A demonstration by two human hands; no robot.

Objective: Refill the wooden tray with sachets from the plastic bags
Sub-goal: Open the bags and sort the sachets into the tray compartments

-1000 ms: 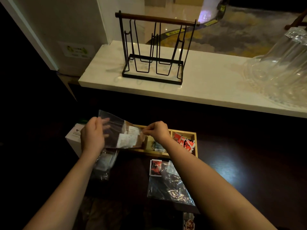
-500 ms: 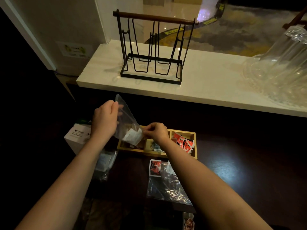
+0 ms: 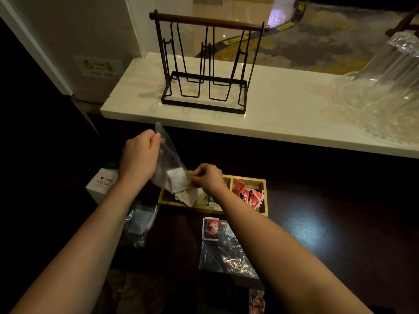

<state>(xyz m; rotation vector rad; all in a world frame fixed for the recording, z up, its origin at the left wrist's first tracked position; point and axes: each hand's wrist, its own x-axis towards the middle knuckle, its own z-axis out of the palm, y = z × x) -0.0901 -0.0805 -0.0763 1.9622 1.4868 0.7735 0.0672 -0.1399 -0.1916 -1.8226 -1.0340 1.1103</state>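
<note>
A wooden tray with compartments lies on the dark counter. Its right compartment holds red sachets; the middle one holds a few dark sachets. My left hand grips the closed end of a clear plastic bag and holds it tilted, mouth down, over the tray's left compartment. My right hand pinches the bag's lower edge. White sachets slide out of the bag into the left compartment.
Two more plastic bags lie on the counter: a clear bag at the left and a crinkled bag with a red sachet in front of the tray. A white box stands left. Behind, a white ledge carries a wire rack and glassware.
My left hand has raised the bag's closed end from level to steeply tilted. The white sachets have slid down to the mouth and started dropping into the tray. My right hand stayed in place.
</note>
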